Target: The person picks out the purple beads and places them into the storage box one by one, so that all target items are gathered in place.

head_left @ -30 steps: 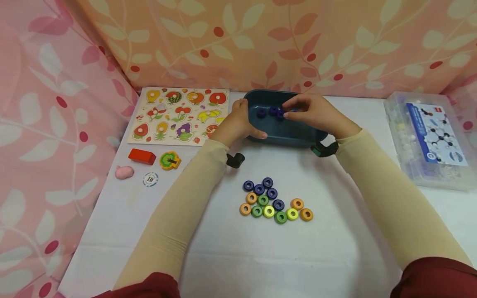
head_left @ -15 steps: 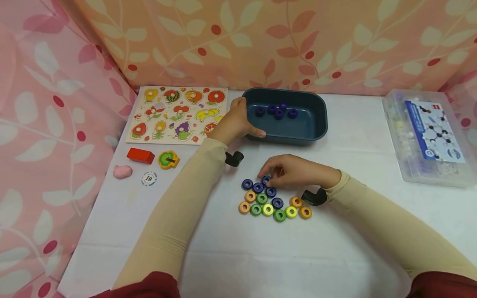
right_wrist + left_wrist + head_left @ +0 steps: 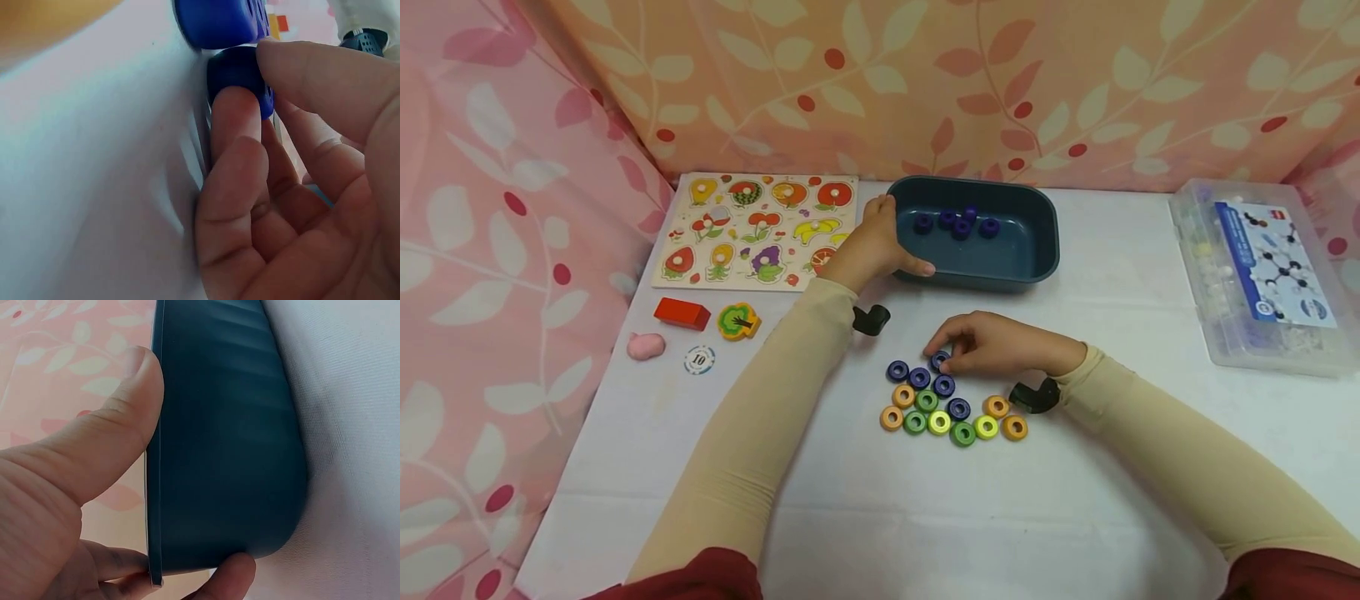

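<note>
My left hand [image 3: 874, 246] grips the left end of a dark teal plastic tub [image 3: 1000, 283], thumb along the near rim and fingers round the outer wall. In the left wrist view the tub's wall [image 3: 231, 437] fills the middle. Several purple rings [image 3: 989, 227] lie inside the tub. On the table, my right hand [image 3: 1000, 343] pinches a dark blue ring [image 3: 237, 72] between thumb and fingers, at the top of a loose group. Around it lie more rings: dark blue [image 3: 898, 372], green [image 3: 963, 433], yellow [image 3: 939, 422] and orange [image 3: 1015, 428].
At the back left lies a fruit peg puzzle board [image 3: 692, 233]. Before it sit a red block [image 3: 682, 313], a tree piece [image 3: 738, 322], a pink toy [image 3: 646, 346] and a white chip [image 3: 699, 360]. A clear plastic case [image 3: 1240, 342] stands at the right.
My right hand has come out of the tub, leaving purple rings there, and moved toward me to the group. It has shifted one dark blue ring slightly right. My left hand stays put.
</note>
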`<state>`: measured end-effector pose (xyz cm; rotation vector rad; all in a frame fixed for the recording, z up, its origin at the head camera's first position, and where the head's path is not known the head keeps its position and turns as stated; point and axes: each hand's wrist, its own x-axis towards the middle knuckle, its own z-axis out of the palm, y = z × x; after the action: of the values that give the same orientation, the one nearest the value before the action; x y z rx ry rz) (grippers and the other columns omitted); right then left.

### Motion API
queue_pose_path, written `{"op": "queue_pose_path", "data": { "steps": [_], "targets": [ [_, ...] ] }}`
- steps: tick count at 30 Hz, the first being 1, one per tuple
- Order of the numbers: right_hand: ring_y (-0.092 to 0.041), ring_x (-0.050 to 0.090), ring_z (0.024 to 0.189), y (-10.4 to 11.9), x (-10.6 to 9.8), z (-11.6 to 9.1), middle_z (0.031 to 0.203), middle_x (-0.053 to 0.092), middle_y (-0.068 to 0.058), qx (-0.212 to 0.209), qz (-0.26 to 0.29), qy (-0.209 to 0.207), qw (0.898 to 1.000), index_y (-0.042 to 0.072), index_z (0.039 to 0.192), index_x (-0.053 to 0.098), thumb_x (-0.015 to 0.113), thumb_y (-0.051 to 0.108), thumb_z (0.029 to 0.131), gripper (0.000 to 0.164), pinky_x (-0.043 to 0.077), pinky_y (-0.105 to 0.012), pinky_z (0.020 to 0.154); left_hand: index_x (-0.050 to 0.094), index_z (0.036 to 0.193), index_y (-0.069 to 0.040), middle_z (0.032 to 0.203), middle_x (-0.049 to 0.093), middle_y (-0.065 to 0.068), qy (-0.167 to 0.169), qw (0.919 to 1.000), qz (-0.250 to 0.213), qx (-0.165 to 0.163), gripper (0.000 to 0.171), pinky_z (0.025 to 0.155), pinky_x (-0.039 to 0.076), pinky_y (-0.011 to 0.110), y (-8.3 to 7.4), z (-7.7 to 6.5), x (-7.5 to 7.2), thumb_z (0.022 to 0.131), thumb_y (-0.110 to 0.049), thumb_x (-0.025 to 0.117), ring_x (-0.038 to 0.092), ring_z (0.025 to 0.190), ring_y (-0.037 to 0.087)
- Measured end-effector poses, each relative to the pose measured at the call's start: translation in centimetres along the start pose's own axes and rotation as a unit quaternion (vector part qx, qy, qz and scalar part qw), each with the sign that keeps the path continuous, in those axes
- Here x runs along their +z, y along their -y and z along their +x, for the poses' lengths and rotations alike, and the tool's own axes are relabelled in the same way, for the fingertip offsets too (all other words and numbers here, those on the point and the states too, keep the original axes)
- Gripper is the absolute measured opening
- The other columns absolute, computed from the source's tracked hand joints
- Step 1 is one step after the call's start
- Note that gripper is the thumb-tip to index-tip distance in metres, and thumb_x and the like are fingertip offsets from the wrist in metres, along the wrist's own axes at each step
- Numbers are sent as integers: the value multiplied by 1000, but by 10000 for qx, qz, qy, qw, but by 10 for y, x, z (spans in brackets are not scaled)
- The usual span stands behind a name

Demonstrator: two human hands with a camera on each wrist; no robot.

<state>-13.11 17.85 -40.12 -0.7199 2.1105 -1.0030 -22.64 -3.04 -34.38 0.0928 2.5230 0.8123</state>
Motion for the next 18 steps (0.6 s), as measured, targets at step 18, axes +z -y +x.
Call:
{"op": "queue_pose_path", "data": {
  "steps": [18],
  "targets": [
    [-18,61,82,34,-68,-27,101,71,0,250,-1025,-1769,9786,20,121,71,72,31,94,29,52,-27,69,-3,162,-15,170,-2,3,10,10000,-50,-34,136,122,29,44,1,3,1,68,-52,89,24,151,27]
  ]
}}
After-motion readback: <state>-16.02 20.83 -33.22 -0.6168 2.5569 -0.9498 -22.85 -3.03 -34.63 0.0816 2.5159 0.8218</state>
